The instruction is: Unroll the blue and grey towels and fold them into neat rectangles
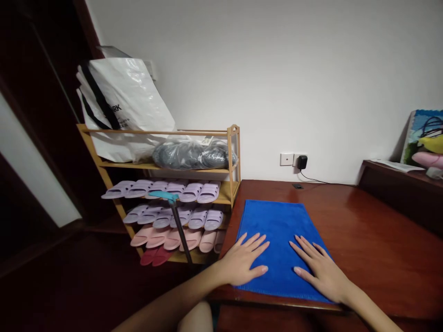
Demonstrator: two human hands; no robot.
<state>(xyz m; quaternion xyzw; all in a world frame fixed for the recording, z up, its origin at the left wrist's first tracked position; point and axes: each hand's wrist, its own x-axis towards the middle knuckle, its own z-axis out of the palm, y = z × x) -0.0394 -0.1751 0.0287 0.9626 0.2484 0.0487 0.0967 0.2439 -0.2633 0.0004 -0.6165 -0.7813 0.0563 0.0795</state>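
Note:
A blue cloth [277,230] lies flat on the reddish-brown wooden table [377,240], its stitched near hem close to the front edge. My left hand [244,260] rests on the cloth's left side, palm down with fingers spread. On the right side of the same cloth, my right hand [318,267] also presses flat, fingers and thumb apart. Neither hand grips anything. The cloth's lower corners are partly covered by the hands and wrists.
Left of the table stands a wooden shoe rack [226,189] with several slippers [190,193], a plastic-wrapped bundle [194,154] and a white bag [131,97]. A blue-topped pole [180,226] leans before it. A black adapter [302,162] trails a cable along the table's back.

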